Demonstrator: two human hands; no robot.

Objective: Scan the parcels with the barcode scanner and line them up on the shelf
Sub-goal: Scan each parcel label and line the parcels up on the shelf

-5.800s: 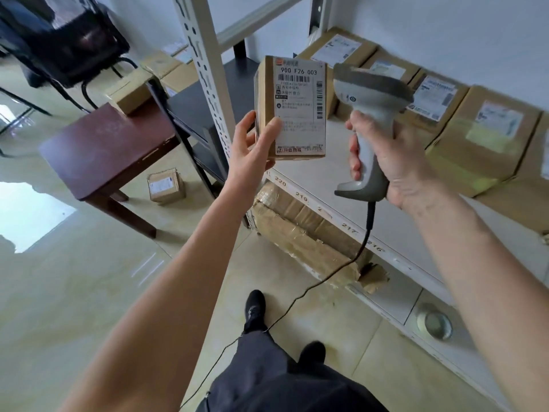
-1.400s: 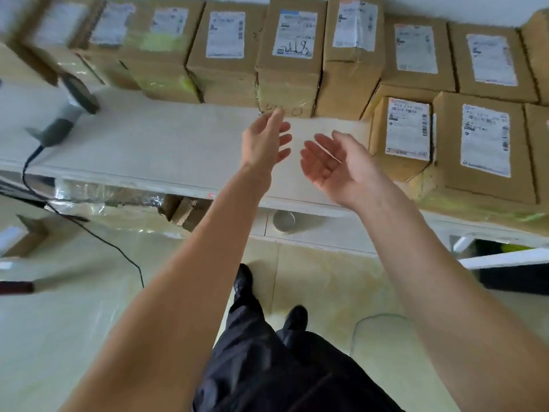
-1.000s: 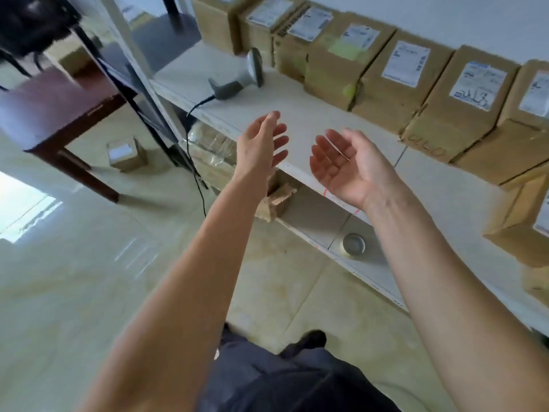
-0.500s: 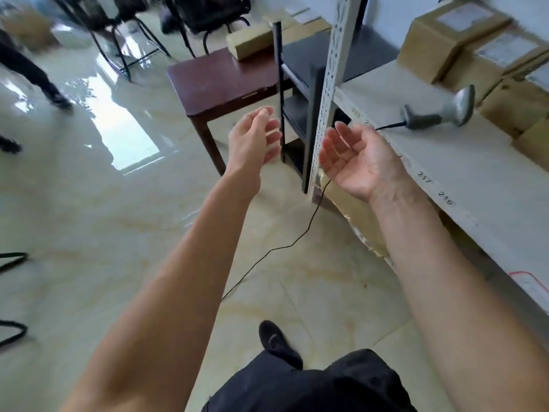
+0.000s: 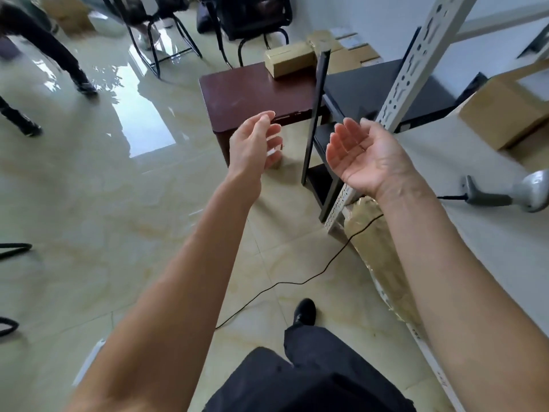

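View: one head-worn wide-angle camera — no second view to share the scene with.
Facing: forward and steeply down, over both forearms to the floor point(image 5: 89, 203) and the person's own shoe point(image 5: 303, 311).
Nearness: hands close — left hand point(image 5: 255, 142), right hand point(image 5: 364, 157) mid-frame.
Right edge: shelf point(image 5: 490, 248) front corner, cut off.
Top edge: brown table point(image 5: 252, 93), chairs beyond.
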